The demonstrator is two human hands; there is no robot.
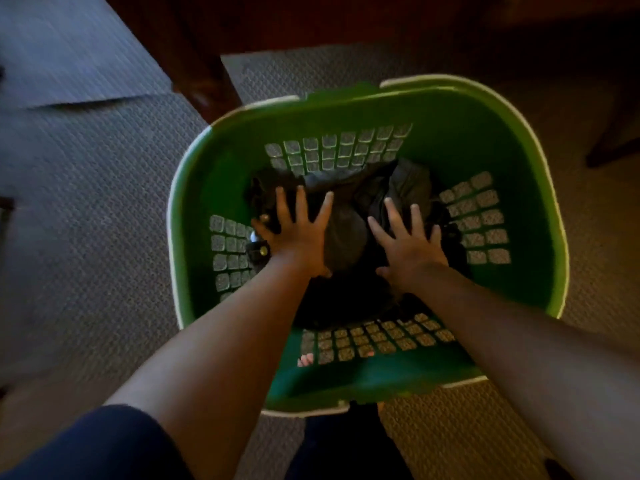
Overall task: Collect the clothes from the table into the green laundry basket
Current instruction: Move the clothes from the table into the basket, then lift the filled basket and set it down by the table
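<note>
Two-handed | left hand (294, 237), right hand (410, 245): fingers (301, 202) splayed on clothes (346, 226) | basket (485, 133) on carpet (104, 220) | dim room

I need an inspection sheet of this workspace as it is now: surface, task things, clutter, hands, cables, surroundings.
Surface: patterned carpet; the basket stands on it.
Job's things: green laundry basket, upright; dark clothes piled at its bottom; no clothes seen outside it.
Clutter: nothing seen.
Hands: left hand and right hand lie flat on the clothes, fingers spread.
Cables: nothing seen.
Surroundings: dark wooden furniture beyond the basket.
</note>
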